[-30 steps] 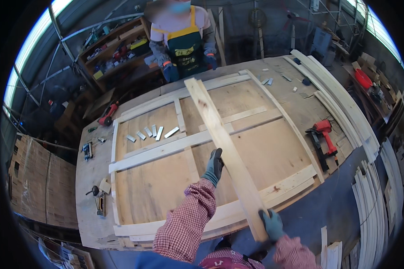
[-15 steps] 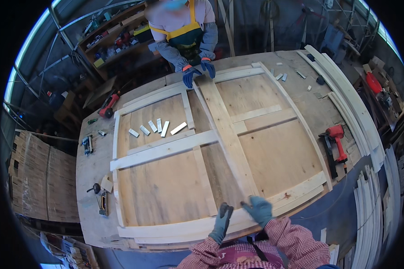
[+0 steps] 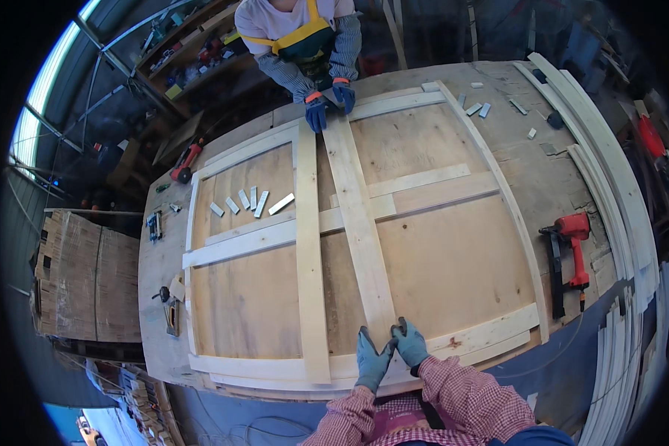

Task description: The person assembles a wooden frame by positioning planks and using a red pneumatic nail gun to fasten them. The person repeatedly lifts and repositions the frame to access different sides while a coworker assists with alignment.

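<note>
A long wooden plank lies lengthwise across a large rectangular wooden frame. At its near end my left hand, in a teal glove, grips the left edge. My right hand, gloved alike, closes on the right edge beside it, the thumbs nearly meeting. Left of this plank lies a second plank, roughly parallel and apart from it. Across the table a person's blue-gloved hands rest at the far ends of the planks, the left glove in view near the second one.
Several short light-coloured strips lie on the frame's upper left panel. A red nail gun with a hose sits at the table's right, another red tool at the far left. Long boards are stacked along the right edge. Small tools line the left edge.
Two planks now lie apart where they were close together before; one has shifted left. My hands have come together on the near end of the other.
</note>
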Demonstrator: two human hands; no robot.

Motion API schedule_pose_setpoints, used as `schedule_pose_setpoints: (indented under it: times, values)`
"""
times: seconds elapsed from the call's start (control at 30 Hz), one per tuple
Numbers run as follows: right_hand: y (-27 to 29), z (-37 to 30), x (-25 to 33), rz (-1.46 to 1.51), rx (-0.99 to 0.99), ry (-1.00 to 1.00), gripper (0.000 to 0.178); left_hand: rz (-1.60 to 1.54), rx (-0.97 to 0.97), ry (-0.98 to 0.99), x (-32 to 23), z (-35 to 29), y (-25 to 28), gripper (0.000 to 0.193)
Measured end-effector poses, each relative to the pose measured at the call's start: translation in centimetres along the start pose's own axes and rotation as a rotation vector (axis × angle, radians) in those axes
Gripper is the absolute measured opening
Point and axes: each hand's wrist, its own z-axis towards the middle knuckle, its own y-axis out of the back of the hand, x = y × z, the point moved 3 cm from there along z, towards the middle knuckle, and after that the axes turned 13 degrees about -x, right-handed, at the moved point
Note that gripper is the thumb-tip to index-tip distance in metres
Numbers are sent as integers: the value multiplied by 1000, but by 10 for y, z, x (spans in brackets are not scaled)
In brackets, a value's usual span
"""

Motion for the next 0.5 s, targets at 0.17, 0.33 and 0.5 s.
schedule_pose_setpoints:
  times: [0.17,0.33,0.5]
  values:
    - [10,15,-10,465,364,-467,28,126,-45,206,-1,2,-31,106]
    - [12,21,0,497,430,-427,42,185,76,203,-16,14,-26,114]
    - [52,1,71,455,433,-380,53,-506,170,262,12,18,-14,95]
